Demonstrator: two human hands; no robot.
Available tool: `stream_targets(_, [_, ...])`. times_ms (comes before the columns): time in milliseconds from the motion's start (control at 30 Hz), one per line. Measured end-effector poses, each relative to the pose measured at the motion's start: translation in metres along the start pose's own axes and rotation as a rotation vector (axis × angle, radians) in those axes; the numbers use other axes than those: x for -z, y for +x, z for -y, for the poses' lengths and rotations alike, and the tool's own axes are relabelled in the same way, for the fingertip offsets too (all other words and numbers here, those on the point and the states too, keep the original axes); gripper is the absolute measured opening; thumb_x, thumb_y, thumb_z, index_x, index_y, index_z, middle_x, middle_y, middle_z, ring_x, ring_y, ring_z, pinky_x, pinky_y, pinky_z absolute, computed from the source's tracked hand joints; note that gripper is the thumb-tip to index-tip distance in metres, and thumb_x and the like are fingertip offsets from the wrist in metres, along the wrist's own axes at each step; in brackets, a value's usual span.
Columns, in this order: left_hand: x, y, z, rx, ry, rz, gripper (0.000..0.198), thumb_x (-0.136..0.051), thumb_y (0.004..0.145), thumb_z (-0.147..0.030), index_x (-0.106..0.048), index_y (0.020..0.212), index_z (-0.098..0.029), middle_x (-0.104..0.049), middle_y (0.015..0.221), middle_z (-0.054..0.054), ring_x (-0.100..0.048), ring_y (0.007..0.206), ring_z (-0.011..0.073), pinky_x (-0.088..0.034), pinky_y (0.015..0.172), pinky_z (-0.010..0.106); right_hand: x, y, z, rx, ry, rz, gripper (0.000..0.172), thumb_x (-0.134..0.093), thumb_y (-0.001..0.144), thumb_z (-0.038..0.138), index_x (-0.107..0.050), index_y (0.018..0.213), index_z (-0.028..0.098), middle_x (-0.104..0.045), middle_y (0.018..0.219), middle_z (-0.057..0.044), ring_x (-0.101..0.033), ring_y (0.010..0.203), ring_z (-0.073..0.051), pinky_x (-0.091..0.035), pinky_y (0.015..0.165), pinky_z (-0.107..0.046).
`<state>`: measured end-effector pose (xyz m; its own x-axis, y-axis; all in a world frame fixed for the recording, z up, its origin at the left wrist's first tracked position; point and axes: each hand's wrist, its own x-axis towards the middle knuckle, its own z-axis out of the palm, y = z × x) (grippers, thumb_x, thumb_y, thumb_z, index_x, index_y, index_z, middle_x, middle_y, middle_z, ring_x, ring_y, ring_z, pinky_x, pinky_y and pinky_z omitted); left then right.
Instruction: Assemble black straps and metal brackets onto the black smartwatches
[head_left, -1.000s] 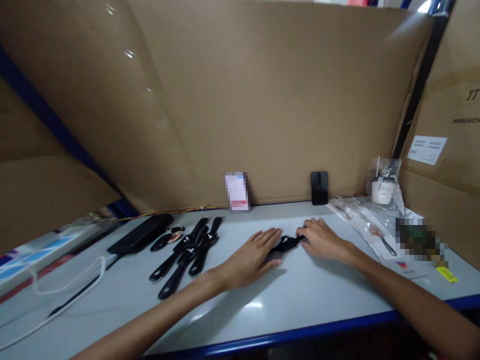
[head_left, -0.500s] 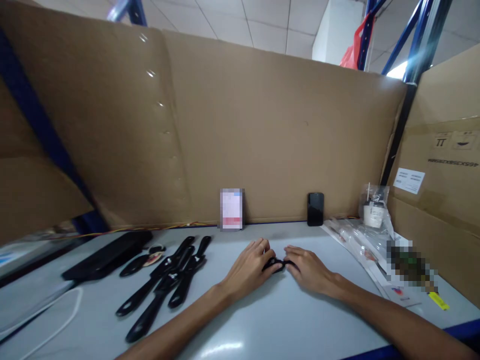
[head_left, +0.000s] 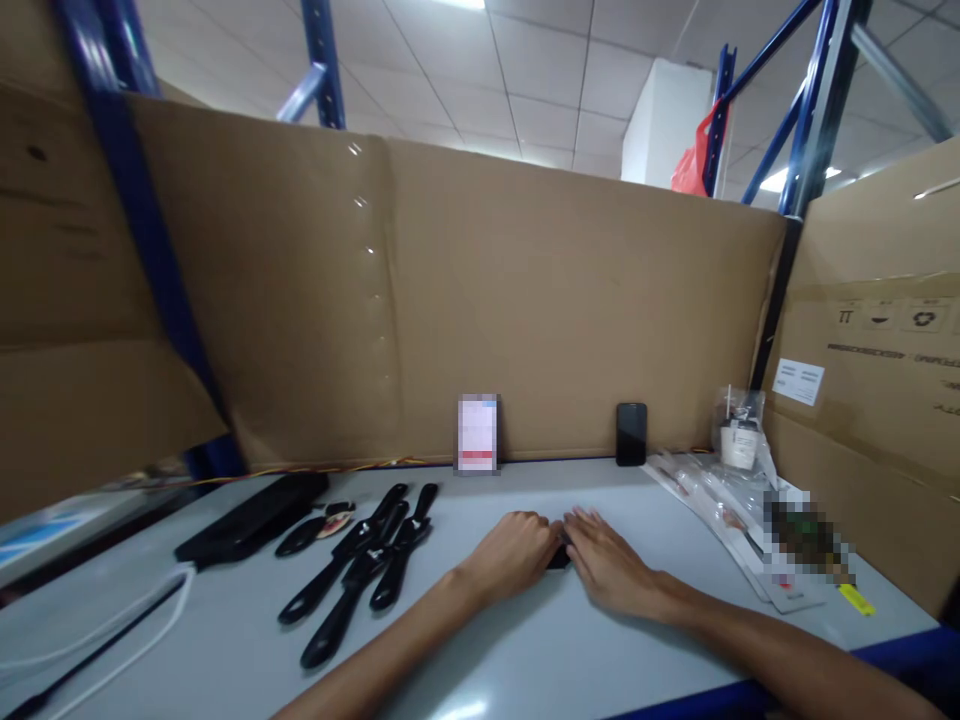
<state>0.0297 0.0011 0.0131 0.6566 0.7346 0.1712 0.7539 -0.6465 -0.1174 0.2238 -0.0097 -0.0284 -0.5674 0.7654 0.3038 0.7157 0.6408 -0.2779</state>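
The left hand (head_left: 514, 552) is clenched round a black piece (head_left: 558, 559), mostly hidden, which shows between the two hands, low over the tabletop (head_left: 600, 665). The right hand (head_left: 611, 568) lies against its other side; whether it grips, I cannot tell. Left of both hands, black tools (head_left: 367, 565) lie in a cluster. Farther back, a phone (head_left: 631, 436) leans on cardboard (head_left: 562, 310)

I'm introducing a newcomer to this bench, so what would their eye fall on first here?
Probably the left hand and right hand, close together at a mostly hidden dark item on the pale table. Next, likely the cluster of black tools to their left, then the dark phone standing upright before the cardboard behind.
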Motion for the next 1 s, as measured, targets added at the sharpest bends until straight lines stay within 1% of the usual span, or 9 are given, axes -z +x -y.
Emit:
stream_targets(33, [0.000,0.000,0.001,0.015,0.000,0.009,0.025,-0.045,0.101,-0.022,-0.070,0.096,-0.017,-0.075,0.088,0.015,-0.074,0.083,0.0302,-0.052,0.073,0.037,0.000,0.000,0.000,-0.033,-0.036,0.015,0.049,-0.031,0.107,0.028,-0.046,0.149,0.009,-0.044,0.158,-0.021,-0.033,0.152,-0.029,-0.024,0.126,-0.047])
stream_targets(100, [-0.001,0.001,0.002,0.055,0.000,0.015,0.028,-0.044,0.102,-0.022,-0.070,0.095,-0.016,-0.076,0.088,0.016,-0.075,0.083,0.0309,-0.052,0.073,0.037,-0.001,0.000,0.000,-0.110,-0.083,0.041,0.054,-0.030,0.108,0.035,-0.043,0.153,0.008,-0.039,0.161,-0.021,-0.027,0.154,-0.032,-0.021,0.126,-0.051])
stream_targets(267, [-0.002,0.006,0.000,0.142,-0.033,0.014,0.031,-0.045,0.104,-0.025,-0.071,0.090,-0.015,-0.075,0.089,0.017,-0.074,0.086,0.0298,-0.054,0.078,0.040,-0.002,0.004,-0.004,-0.201,-0.114,0.056,0.056,-0.028,0.109,0.039,-0.044,0.154,0.009,-0.037,0.162,-0.022,-0.028,0.154,-0.034,-0.023,0.124,-0.053])
stream_targets(333, [-0.004,0.006,-0.005,0.183,-0.057,0.013,0.028,-0.048,0.105,-0.027,-0.071,0.095,-0.014,-0.074,0.093,0.014,-0.073,0.090,0.0268,-0.056,0.083,0.042,-0.003,0.005,-0.006,-0.209,-0.127,0.060,0.055,-0.028,0.109,0.040,-0.045,0.154,0.012,-0.037,0.163,-0.019,-0.028,0.154,-0.032,-0.022,0.124,-0.049])
stream_targets(400, [-0.008,0.004,-0.011,0.239,-0.088,0.010,0.025,-0.059,0.102,-0.036,-0.067,0.112,-0.014,-0.071,0.108,0.008,-0.070,0.097,0.0217,-0.058,0.089,0.043,-0.006,0.005,-0.009,-0.206,-0.143,0.067,0.054,-0.027,0.109,0.038,-0.045,0.154,0.014,-0.038,0.162,-0.017,-0.029,0.154,-0.030,-0.022,0.124,-0.047])
stream_targets(467, [-0.011,0.002,-0.016,0.294,-0.128,0.007,0.032,-0.063,0.100,-0.038,-0.064,0.123,-0.016,-0.066,0.122,0.009,-0.067,0.104,0.0226,-0.058,0.090,0.044,-0.009,0.005,-0.012,-0.199,-0.166,0.070,0.053,-0.027,0.109,0.036,-0.047,0.153,0.014,-0.040,0.161,-0.018,-0.031,0.153,-0.030,-0.022,0.124,-0.049])
stream_targets(600, [-0.020,0.006,-0.013,0.408,-0.182,-0.025,0.034,-0.063,0.100,-0.037,-0.062,0.128,-0.018,-0.064,0.128,0.010,-0.066,0.109,0.0236,-0.058,0.092,0.045,-0.014,0.013,-0.025,-0.175,-0.206,0.052,0.054,-0.028,0.107,0.033,-0.051,0.150,0.010,-0.043,0.158,-0.023,-0.036,0.150,-0.036,-0.026,0.121,-0.056])
stream_targets(667, [-0.023,0.009,-0.010,0.445,-0.191,-0.035,0.034,-0.063,0.100,-0.037,-0.062,0.128,-0.018,-0.063,0.129,0.010,-0.066,0.109,0.0237,-0.058,0.092,0.045,-0.016,0.017,-0.030,-0.155,-0.218,0.032,0.053,-0.029,0.106,0.033,-0.052,0.149,0.011,-0.045,0.157,-0.021,-0.038,0.149,-0.036,-0.027,0.121,-0.055])
stream_targets(1000, [-0.033,0.010,-0.011,0.441,-0.203,-0.058,0.035,-0.063,0.100,-0.037,-0.061,0.129,-0.018,-0.063,0.130,0.010,-0.065,0.110,0.0241,-0.058,0.093,0.045,-0.018,0.016,-0.029,-0.178,-0.243,-0.045,0.043,-0.037,0.109,0.039,-0.059,0.141,0.021,-0.053,0.151,-0.015,-0.046,0.142,-0.029,-0.035,0.118,-0.049])
